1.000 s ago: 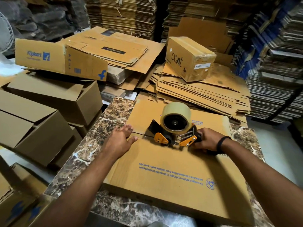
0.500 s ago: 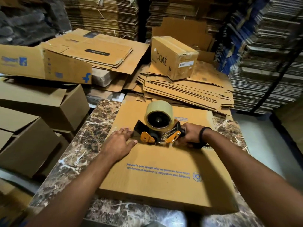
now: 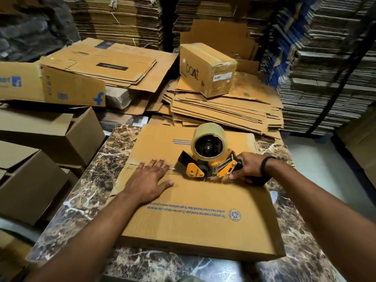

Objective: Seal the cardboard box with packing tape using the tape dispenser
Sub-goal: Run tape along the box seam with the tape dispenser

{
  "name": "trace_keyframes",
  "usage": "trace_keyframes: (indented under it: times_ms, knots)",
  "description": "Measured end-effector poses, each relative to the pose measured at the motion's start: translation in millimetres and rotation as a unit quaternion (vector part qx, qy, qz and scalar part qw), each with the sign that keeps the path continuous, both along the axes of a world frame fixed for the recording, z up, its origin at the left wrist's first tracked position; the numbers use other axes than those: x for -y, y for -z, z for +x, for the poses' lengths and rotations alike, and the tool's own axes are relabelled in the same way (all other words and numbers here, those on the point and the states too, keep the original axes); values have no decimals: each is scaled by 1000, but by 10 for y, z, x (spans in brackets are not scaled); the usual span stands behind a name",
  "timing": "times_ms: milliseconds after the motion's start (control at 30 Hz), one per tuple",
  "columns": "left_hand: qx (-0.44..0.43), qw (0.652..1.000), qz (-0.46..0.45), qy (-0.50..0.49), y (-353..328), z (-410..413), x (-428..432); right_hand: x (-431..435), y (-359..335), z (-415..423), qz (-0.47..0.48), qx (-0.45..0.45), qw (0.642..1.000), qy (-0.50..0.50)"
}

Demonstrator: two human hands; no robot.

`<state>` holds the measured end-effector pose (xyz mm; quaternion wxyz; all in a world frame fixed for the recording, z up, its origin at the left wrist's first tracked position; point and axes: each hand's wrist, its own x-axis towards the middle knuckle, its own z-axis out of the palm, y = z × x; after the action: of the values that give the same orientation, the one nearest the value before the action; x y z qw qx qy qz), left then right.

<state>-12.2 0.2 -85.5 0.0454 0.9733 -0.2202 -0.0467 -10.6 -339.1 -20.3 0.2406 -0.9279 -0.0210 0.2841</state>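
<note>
Your flat brown corrugated cardboard box (image 3: 203,200) lies in the lower centre of the frame on the brown, white-veined marble tabletop (image 3: 81,192). Its top flaps are down and meet along a seam running across under your hands, so whatever is inside is hidden. Blue print lines show on both flaps. Your left hand (image 3: 149,180) lies palm-down over that seam, fingers straight and spread, holding nothing. Your right hand (image 3: 247,167) has its fingers curled round the handle of the orange-and-black metal tape dispenser (image 3: 205,168), and there is a black band (image 3: 264,165) on that wrist. The dispenser rests on the seam, right of the box's centre. Its black nose points toward your left hand, which lies on the seam just in front of it. A fat roll of pale translucent tape (image 3: 209,131) stands upright on top of the dispenser. Beyond the table, in the upper centre, a small brown carton printed "boAt" (image 3: 203,72) is taped shut and sits on a splayed stack of flattened cardboard sheets (image 3: 223,110). At the left, a folded carton with a blue logo (image 3: 71,86) lies over plain brown closed boxes (image 3: 30,180). Along the right edge rise tall bundles of flat card (image 3: 325,78), their layered edges showing.
</note>
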Motion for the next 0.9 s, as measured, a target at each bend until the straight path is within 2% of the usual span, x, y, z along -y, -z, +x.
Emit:
trace_keyframes:
  times_ms: [67,300,433,567,800,900]
  knots:
    - [1,1000,9,18,46,-3,84,16,13,3,-3,4,1000,-9]
    - [-40,997,-59,-13,100,59,153,111,22,-4,10,20,999,-32]
    - [-61,997,-34,-18,40,45,177,548,63,-83,-44,25,999,-14]
    - [-33,999,-9,-33,-76,41,357,751,127,-125,-28,7,999,16]
    - [-56,996,-16,65,11,-62,694,686,145,-96,-41,7,999,9]
    - [-62,994,-53,71,99,-54,764,678,157,-104,-40,7,999,9]
